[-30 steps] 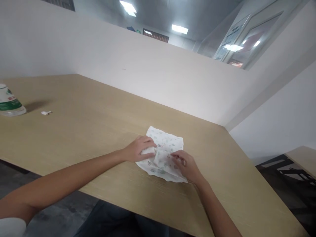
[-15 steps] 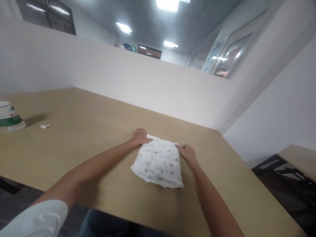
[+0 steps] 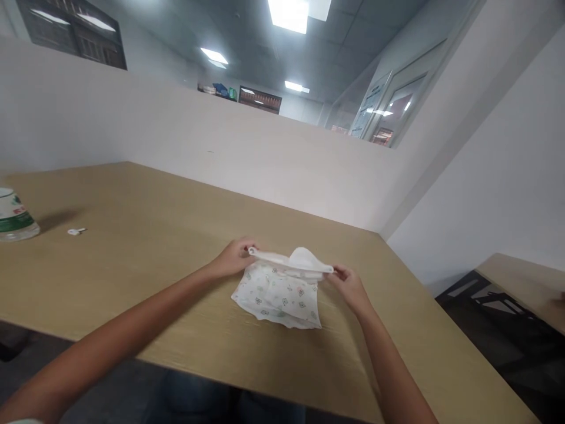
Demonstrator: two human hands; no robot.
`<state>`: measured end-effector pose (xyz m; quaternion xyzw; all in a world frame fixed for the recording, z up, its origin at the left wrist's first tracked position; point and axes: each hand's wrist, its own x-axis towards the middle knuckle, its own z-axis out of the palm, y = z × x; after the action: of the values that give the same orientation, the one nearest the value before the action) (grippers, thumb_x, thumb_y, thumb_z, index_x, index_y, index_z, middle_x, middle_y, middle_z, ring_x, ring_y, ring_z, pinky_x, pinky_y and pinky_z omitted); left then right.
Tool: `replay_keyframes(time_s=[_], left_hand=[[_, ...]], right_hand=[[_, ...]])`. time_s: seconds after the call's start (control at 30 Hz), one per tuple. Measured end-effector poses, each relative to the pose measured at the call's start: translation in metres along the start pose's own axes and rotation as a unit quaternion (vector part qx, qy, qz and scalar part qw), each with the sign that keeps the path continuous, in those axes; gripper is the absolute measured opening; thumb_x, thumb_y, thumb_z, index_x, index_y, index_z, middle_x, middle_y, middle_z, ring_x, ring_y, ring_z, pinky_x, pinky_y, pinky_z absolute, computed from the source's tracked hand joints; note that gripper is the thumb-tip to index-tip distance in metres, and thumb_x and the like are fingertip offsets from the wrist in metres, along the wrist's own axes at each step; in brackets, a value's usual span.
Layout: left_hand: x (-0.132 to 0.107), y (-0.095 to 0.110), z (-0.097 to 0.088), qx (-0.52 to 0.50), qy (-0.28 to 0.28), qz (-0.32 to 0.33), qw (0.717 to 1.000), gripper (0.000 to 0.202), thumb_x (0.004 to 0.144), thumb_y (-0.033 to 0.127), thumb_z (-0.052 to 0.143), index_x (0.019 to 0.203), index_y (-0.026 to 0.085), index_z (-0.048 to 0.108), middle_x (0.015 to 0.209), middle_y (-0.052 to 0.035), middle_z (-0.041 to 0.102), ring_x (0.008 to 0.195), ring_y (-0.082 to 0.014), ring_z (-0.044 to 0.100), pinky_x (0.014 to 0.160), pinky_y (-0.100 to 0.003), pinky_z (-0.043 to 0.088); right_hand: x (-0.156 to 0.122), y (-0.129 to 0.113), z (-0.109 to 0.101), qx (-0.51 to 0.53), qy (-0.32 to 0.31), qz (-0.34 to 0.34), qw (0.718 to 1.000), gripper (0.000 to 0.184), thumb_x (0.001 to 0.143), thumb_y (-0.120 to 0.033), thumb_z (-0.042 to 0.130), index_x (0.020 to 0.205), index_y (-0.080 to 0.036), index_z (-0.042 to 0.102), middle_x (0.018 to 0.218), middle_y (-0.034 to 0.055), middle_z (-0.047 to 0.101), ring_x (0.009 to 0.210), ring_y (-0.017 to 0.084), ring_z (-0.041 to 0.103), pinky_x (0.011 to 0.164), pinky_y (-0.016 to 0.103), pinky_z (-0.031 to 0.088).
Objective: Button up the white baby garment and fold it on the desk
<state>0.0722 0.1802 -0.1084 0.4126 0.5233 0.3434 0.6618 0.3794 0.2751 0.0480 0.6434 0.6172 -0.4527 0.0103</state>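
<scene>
A white cloth (image 3: 282,294) printed with small flowers and leaves lies on the tan table (image 3: 145,247) in front of me. Its far edge is lifted and stretched between my two hands, with a plain white side showing and a rounded bulge standing up right of the middle. At the far left corner, my left hand (image 3: 236,256) pinches the edge between thumb and fingers. My right hand (image 3: 350,285) pinches the far right corner. The near part of the cloth rests on the tabletop, its near edge wavy.
On the table's left stands a clear plastic bottle (image 3: 15,218) with a green and white label, partly out of view. A small white key-like object (image 3: 76,231) lies beside it. A white partition (image 3: 247,153) borders the far side. Another table (image 3: 525,282) stands at right.
The cloth lay flat under my hands before. Both hands have now gripped its far corners and raised that edge off the table, turning it towards me.
</scene>
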Motion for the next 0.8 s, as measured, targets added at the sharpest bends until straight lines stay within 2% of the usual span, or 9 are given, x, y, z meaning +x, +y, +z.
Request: replay_keyframes(time_s=[0.07,0.13,0.23,0.33,0.4,0.47,0.57,0.67,0.8], left_hand=[[-0.031,0.000,-0.011,-0.001,-0.076,0.018,0.997,0.018,0.086,0.034,0.053,0.087,0.024,0.068,0.097,0.0037,0.069,0.097,-0.0037,0.061,0.091,-0.015,0.045],[-0.054,0.002,-0.020,0.023,-0.156,0.041,0.987,0.017,0.085,0.042,0.067,0.088,0.026,0.071,0.101,0.0044,0.070,0.101,-0.0036,0.061,0.097,-0.014,0.045],[-0.061,0.013,-0.027,0.073,-0.178,0.077,0.978,0.035,0.080,0.060,0.076,0.101,0.031,0.071,0.118,0.0049,0.067,0.116,-0.0044,0.058,0.110,-0.014,0.042],[-0.040,0.022,-0.016,0.099,-0.129,0.069,0.984,0.051,0.081,0.072,0.062,0.116,0.035,0.065,0.131,0.0042,0.063,0.123,-0.0068,0.057,0.114,-0.018,0.047],[-0.021,0.018,0.000,0.150,-0.124,0.040,0.980,0.070,0.076,0.081,0.057,0.134,0.043,0.053,0.150,0.0055,0.050,0.143,-0.0126,0.046,0.130,-0.028,0.043],[-0.007,0.006,0.020,0.169,-0.147,0.021,0.974,0.086,0.070,0.086,0.059,0.144,0.047,0.038,0.162,0.0069,0.033,0.158,-0.0200,0.029,0.144,-0.043,0.029],[0.001,-0.018,0.039,0.192,-0.166,0.007,0.967,0.098,0.065,0.089,0.063,0.148,0.048,0.031,0.165,0.0048,0.027,0.160,-0.0251,0.024,0.146,-0.055,0.021],[-0.001,-0.032,0.040,0.214,-0.146,0.014,0.966,0.079,0.070,0.086,0.061,0.136,0.046,0.048,0.156,0.0048,0.043,0.152,-0.0240,0.037,0.139,-0.054,0.027],[-0.004,-0.031,0.032,0.226,-0.131,0.039,0.964,0.031,0.086,0.057,0.062,0.107,0.035,0.066,0.121,0.0065,0.066,0.121,-0.0113,0.057,0.112,-0.031,0.041]], right_hand=[[-0.038,-0.011,-0.004,-0.039,-0.095,-0.058,0.993,0.026,0.090,-0.039,0.064,0.099,-0.017,0.073,0.107,0.0075,0.070,0.103,0.022,0.065,0.097,0.033,0.050],[-0.069,-0.020,-0.008,-0.115,-0.191,-0.077,0.972,0.022,0.088,-0.032,0.068,0.107,-0.022,0.076,0.120,0.0046,0.068,0.116,0.023,0.062,0.107,0.035,0.046],[-0.087,-0.037,-0.009,-0.204,-0.231,-0.035,0.951,0.049,0.084,-0.039,0.078,0.132,-0.033,0.069,0.142,-0.0006,0.058,0.134,0.024,0.051,0.119,0.037,0.037],[-0.066,-0.049,0.003,-0.218,-0.184,-0.044,0.957,0.049,0.094,-0.058,0.067,0.135,-0.032,0.067,0.143,-0.0016,0.056,0.134,0.020,0.051,0.118,0.035,0.037],[-0.038,-0.045,0.017,-0.221,-0.200,-0.072,0.952,0.054,0.099,-0.060,0.059,0.141,-0.027,0.063,0.146,0.0015,0.054,0.135,0.020,0.050,0.120,0.034,0.036],[-0.010,-0.029,0.029,-0.263,-0.229,-0.068,0.935,0.075,0.095,-0.062,0.062,0.154,-0.017,0.051,0.160,0.0065,0.039,0.148,0.024,0.035,0.126,0.038,0.028],[0.015,0.004,0.038,-0.314,-0.251,-0.014,0.915,0.108,0.079,-0.069,0.077,0.162,-0.013,0.038,0.168,0.0099,0.020,0.156,0.030,0.018,0.129,0.043,0.019],[0.016,0.029,0.037,-0.285,-0.230,0.000,0.930,0.100,0.079,-0.071,0.075,0.157,-0.014,0.048,0.164,0.0108,0.029,0.152,0.030,0.026,0.126,0.042,0.024],[0.004,0.032,0.034,-0.222,-0.212,-0.043,0.951,0.052,0.084,-0.048,0.076,0.127,-0.018,0.070,0.141,0.0088,0.055,0.132,0.025,0.049,0.113,0.036,0.039]])
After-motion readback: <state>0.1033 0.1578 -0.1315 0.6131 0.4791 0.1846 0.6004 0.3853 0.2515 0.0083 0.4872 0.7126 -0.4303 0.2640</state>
